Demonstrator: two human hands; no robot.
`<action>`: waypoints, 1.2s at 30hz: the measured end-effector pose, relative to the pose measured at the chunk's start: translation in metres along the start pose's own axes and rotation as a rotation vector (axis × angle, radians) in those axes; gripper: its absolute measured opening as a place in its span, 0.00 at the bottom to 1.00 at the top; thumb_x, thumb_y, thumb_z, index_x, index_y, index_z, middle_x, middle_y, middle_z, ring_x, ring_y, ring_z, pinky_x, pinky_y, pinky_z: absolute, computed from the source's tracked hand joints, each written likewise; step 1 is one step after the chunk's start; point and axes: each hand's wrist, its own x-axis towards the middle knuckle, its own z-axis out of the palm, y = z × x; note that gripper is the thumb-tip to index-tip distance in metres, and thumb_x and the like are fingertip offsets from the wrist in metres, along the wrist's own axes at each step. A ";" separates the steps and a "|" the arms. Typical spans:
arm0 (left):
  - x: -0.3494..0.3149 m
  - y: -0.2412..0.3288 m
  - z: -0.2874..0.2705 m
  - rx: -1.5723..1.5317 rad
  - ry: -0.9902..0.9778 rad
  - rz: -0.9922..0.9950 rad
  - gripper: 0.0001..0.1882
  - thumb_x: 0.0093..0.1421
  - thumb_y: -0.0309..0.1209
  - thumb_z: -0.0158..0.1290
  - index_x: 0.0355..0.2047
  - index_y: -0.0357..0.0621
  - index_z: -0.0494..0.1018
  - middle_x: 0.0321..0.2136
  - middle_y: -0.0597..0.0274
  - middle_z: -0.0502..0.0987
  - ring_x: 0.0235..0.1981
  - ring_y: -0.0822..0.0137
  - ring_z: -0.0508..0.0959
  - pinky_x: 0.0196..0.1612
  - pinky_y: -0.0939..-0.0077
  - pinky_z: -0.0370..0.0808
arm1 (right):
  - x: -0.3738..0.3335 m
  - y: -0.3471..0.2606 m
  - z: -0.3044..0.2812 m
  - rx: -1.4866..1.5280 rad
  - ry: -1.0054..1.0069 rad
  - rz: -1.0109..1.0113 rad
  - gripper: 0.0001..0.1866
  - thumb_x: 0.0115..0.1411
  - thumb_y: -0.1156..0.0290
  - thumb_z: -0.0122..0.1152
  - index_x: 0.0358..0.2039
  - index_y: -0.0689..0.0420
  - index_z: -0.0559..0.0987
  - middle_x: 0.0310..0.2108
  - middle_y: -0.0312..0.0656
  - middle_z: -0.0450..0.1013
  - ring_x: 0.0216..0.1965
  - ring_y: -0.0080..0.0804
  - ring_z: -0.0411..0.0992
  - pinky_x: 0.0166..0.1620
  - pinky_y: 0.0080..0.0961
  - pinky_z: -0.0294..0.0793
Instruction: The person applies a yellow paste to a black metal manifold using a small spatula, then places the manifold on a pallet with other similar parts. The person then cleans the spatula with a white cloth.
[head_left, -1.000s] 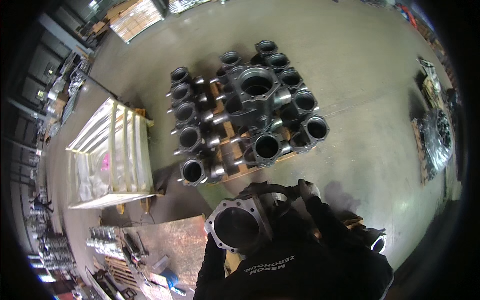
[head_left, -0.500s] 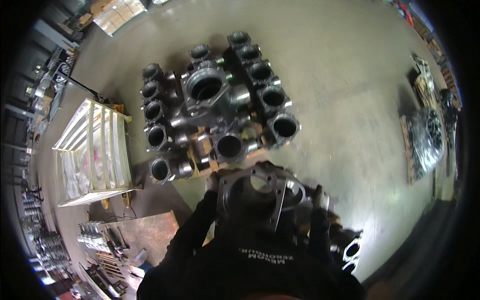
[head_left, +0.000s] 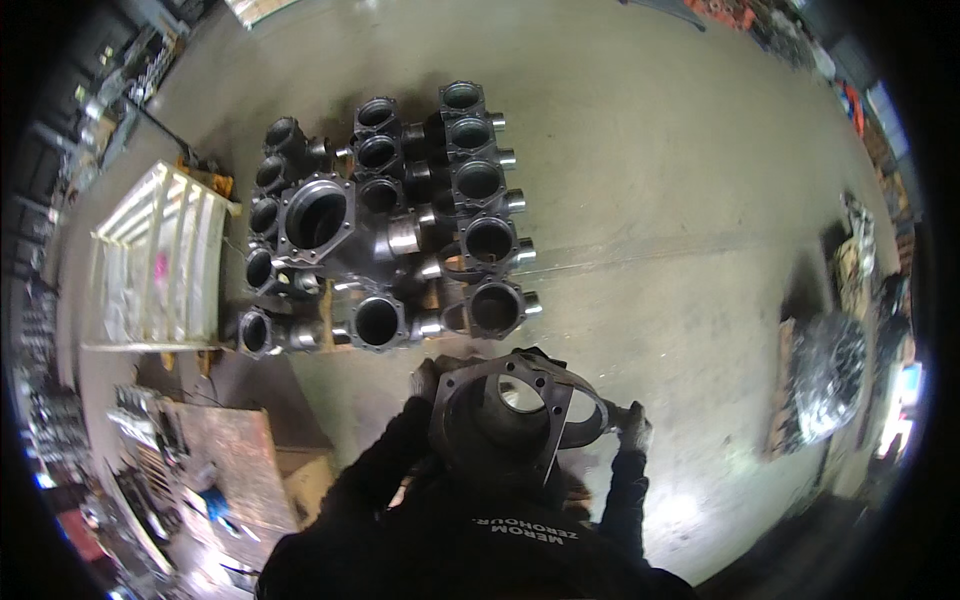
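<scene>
Against my dark-sleeved body I carry a large dark cast-metal housing (head_left: 485, 435). It has a flat many-sided flange with bolt holes, a wide round bore and a curved side loop. My left hand (head_left: 425, 380), gloved, is closed on the flange's left edge, its fingers partly hidden. On the other side my gloved right hand (head_left: 630, 428) grips the loop's outer end. Ahead and to the left, similar housings stand in rows on a wooden pallet (head_left: 326, 310), openings up. One more housing (head_left: 318, 222) lies on top of them, its machined tube end pointing right.
A white slatted crate (head_left: 160, 260) stands left of the pallet. A worn workbench (head_left: 225, 465) with tools is at the lower left. To the far right sits a plastic-wrapped load (head_left: 828, 375) on a pallet. Grey concrete floor (head_left: 650, 200) stretches between them.
The pallet of housings and the crate have shifted left in view as I turn. I still hold the housing in both hands. Parts seen at the lower right are out of view.
</scene>
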 end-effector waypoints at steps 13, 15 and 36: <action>0.029 0.138 0.191 0.280 0.247 0.178 0.17 0.67 0.40 0.49 0.44 0.39 0.77 0.41 0.37 0.81 0.45 0.42 0.81 0.45 0.50 0.78 | 0.247 -0.121 -0.039 0.043 -0.131 -0.180 0.31 0.60 0.42 0.57 0.25 0.63 0.83 0.19 0.40 0.74 0.17 0.30 0.69 0.21 0.30 0.65; 0.010 0.181 0.225 0.434 0.289 0.139 0.16 0.66 0.37 0.50 0.46 0.38 0.77 0.40 0.40 0.82 0.41 0.44 0.83 0.42 0.52 0.79 | 0.302 -0.154 -0.042 0.101 -0.161 -0.029 0.32 0.61 0.43 0.55 0.29 0.65 0.84 0.21 0.42 0.77 0.20 0.33 0.73 0.24 0.31 0.70; 0.181 0.379 0.340 0.359 0.431 0.053 0.14 0.66 0.36 0.49 0.46 0.40 0.73 0.36 0.41 0.81 0.39 0.41 0.82 0.40 0.50 0.79 | 0.516 -0.494 0.111 -0.129 -0.400 -0.212 0.27 0.62 0.45 0.59 0.32 0.63 0.83 0.25 0.40 0.76 0.24 0.29 0.71 0.28 0.29 0.69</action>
